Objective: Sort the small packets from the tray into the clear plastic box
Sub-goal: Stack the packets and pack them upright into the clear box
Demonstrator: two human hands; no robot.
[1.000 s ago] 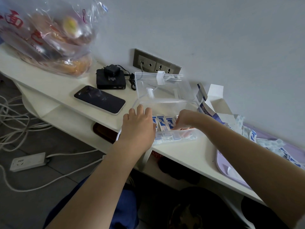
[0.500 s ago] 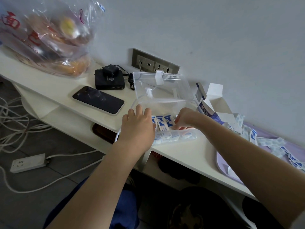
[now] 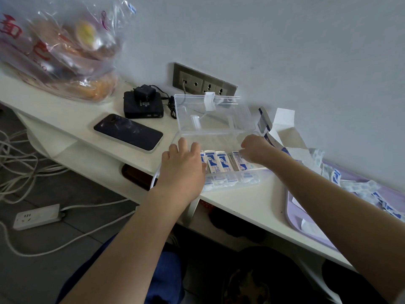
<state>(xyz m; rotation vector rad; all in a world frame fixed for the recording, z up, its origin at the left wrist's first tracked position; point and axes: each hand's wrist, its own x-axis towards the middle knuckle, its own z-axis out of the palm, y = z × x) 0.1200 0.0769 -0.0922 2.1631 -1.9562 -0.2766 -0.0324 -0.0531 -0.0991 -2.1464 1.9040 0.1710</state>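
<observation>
Lilac plastic first: the tray (image 3: 293, 216) sits closest to me on the right of the white desk (image 3: 252, 207), and my right forearm covers much of it. What shows past the arm is a loose heap of blue-and-white packets (image 3: 359, 187), so there's plenty left to move.

Next up is the left hand (image 3: 182, 170). It rests on the left end of the clear plastic box (image 3: 232, 183), fingers lying close together and fairly straight. It looks like it's just steadying the box. The thumb is hidden.

Inside the box a row of packets (image 3: 219, 164) stands side by side along the near wall. I can see several, with more under the left hand probably. The right hand (image 3: 255, 150) is at the right end of that row, fingers bunched and curled down onto the last packet. Honestly I can't tell if they're pinching it or only nudging it straight.

Behind the row, the far part of the box looks bare, and the lid (image 3: 210, 115) stands open against the wall. An opened cardboard carton (image 3: 285, 126) lies just beside the box on the right.

My guess: one row is nearly done and the job is less than half finished. The tray pile needs many more trips.
</observation>
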